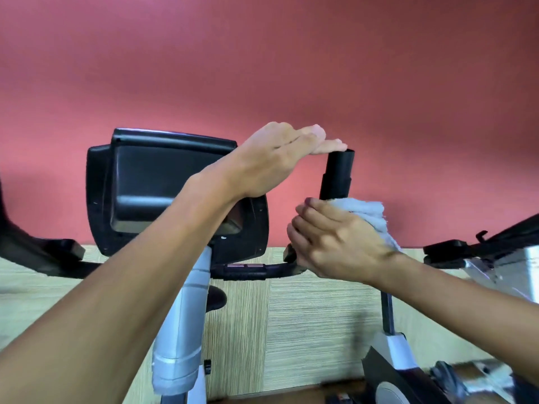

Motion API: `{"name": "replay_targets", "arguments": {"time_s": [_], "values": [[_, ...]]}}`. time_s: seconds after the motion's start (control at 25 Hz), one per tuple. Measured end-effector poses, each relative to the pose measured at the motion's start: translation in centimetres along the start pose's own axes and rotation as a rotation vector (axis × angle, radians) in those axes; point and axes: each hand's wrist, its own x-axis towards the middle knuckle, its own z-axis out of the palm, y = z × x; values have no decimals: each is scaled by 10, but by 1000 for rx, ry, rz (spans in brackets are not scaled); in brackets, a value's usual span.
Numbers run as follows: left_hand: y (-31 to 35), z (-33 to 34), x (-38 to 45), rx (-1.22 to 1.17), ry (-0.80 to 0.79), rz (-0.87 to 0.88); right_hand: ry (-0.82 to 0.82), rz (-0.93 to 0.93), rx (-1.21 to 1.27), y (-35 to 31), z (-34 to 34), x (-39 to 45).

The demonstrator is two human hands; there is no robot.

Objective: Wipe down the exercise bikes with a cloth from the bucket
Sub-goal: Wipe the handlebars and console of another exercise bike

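The right hand (335,243) is wrapped around a white cloth (369,215), squeezing it against the bike's (180,316) upright black grip (337,176), low on the post. The left hand (277,161) lies flat with fingers straight and together, fingertips resting on top of that grip. The console (163,188) sits just left, with a red wall (262,68) behind.

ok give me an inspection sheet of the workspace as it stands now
surface: pale striped floor below the bike, bare where seen
job's things: white cloth wrapped on the black upright handlebar grip; bike console on a grey post; bucket not in view
clutter: nothing seen
grippers: left hand resting flat on the grip's top, fingers open; right hand closed on the cloth
cables: nothing seen
surroundings: red wall; second machine to the right
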Motion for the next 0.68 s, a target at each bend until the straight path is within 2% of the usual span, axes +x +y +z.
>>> {"name": "replay_targets", "arguments": {"time_s": [0.08,0.16,0.24,0.32,0.4,0.44,0.6,0.68], "values": [[-3,0,-3,15,3,17,43,-71,74,17,-4,1],[-3,0,-4,19,2,42,142,32,128,34,-7,9],[-3,2,-6,4,-2,67,171,126,114,17,-3,6],[-2,1,-7,12,-28,76,133,68,65,-6,4,-6],[-3,0,-7,35,-29,85,127,-29,97,2,2,-12],[-4,0,-7,51,-32,97,163,-14,127,12,1,-9],[-6,3,-6,118,-27,117,264,297,229,5,-1,-6],[-4,4,-7,136,-16,129,244,296,186,-8,0,-12]]}}
